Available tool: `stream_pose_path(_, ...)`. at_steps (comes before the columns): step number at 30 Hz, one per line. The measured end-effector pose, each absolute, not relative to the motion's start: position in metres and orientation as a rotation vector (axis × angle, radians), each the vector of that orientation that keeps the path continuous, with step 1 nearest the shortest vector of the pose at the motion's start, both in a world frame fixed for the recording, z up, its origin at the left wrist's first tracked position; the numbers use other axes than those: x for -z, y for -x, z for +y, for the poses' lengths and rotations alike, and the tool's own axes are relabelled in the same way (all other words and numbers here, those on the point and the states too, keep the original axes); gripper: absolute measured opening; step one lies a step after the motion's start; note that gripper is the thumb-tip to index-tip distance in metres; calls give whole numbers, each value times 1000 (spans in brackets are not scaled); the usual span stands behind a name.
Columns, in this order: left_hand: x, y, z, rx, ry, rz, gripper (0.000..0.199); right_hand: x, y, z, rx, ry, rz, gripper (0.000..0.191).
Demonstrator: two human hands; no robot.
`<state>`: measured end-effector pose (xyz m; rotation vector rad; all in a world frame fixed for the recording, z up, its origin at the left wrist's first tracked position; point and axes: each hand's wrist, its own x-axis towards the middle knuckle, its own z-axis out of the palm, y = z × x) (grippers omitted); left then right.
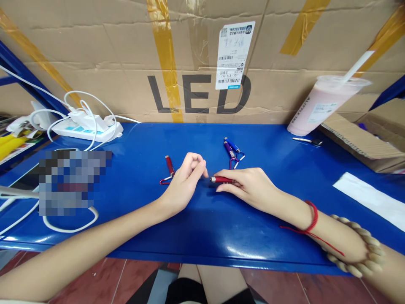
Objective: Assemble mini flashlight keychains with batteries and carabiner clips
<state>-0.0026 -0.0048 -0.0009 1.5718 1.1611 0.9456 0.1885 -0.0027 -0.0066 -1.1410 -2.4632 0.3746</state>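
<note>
My right hand (249, 185) grips a small red keychain flashlight (222, 180) between thumb and fingers, its silver end pointing left. My left hand (186, 181) is just left of that end, thumb and fingers pinched together; whatever they hold, if anything, is hidden. Behind the left hand lies another red keychain flashlight (170, 165) with a red carabiner clip (165, 181). Beyond my right hand, a purple keychain flashlight (228, 149) and a blue one (232, 144) lie side by side, each with a clip.
A blue tabletop (202, 232) lies below a large cardboard box (120, 55). On the left are a power strip (85, 126) with white cables and a pixelated patch. To the right stand a pink drink cup (324, 105), an open carton (357, 141) and a white paper strip (370, 198).
</note>
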Motion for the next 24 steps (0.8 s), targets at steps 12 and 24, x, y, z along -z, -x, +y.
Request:
stream_pose_path(12,1,3,-6,-950,-1614,1153,20,6,-189,-2,-369,1179,-2466,27)
stream_pose_path(24,1,2,-7,-954,-1598,1127,20,4,-188,-2,-367,1224,-2463,28)
